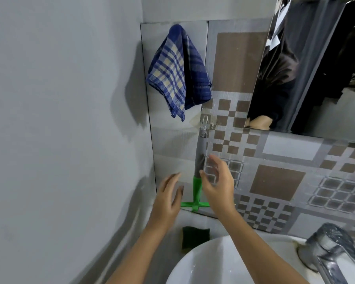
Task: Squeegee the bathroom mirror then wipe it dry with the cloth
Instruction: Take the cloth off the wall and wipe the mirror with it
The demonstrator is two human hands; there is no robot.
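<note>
Head view. Both hands raised in front of a tiled wall, fingers spread, gripping nothing. Left hand (167,198) is loose and open, just left of the squeegee (199,171). Right hand (217,184) is open too, palm turned inward, just right of the squeegee handle, its fingertips overlapping the grey shaft in the picture; contact cannot be told.

Squeegee hangs upright between the two hands, grey handle up, green neck and green blade down, from a clear hook (204,121) stuck on the wall above the hands. Blade sits near the bottom edge of the tiles, level with the left palm.

Cloth (177,74), blue and cream check, hangs on the wall well above the left hand.

Mirror (307,68) is up and to the right of the right hand, tilted in the wide-angle picture, reflecting dark clothing.

Wall behind the hands: grey tile (275,181) with brown square patterns. Plain grey wall (59,119) runs along the left. Below the forearms, a white basin (203,263); a dark green sponge (195,236) lies on its ledge between the wrists. Chrome tap (332,249) sits low and right of the right forearm.
</note>
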